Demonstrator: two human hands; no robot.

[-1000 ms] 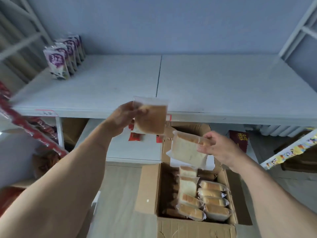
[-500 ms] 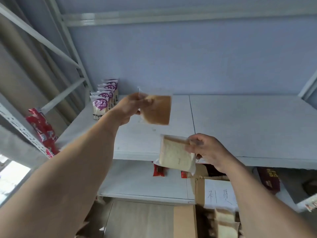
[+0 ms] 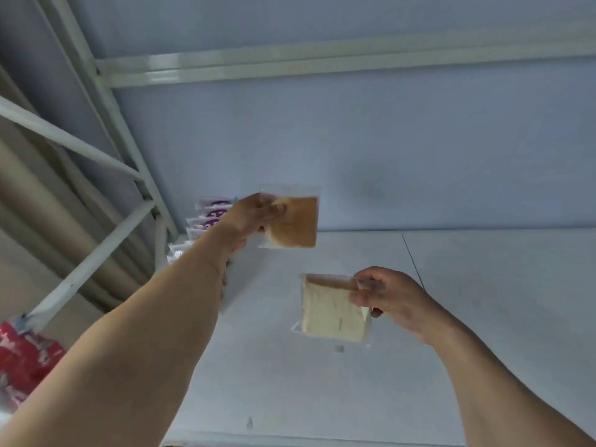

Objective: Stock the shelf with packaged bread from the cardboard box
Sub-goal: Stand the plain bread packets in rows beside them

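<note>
Two bread packets were held above the white shelf: the left hand, arm outstretched toward 11 o'clock, pinched a brown-crusted packet upright, while the right hand, lower at 3 o'clock, gripped a pale packet by its edge. Several purple-labelled pouches stood behind the left hand.

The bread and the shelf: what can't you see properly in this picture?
- Purple-and-white packets, head view: the left hand and forearm cover most of them; print unreadable.
- Cardboard box: out of view below the bottom edge.
- Bread in the right hand: the pale packet is blurred, its small mark unreadable.
- Red packaging: cut off by the left edge.
</note>
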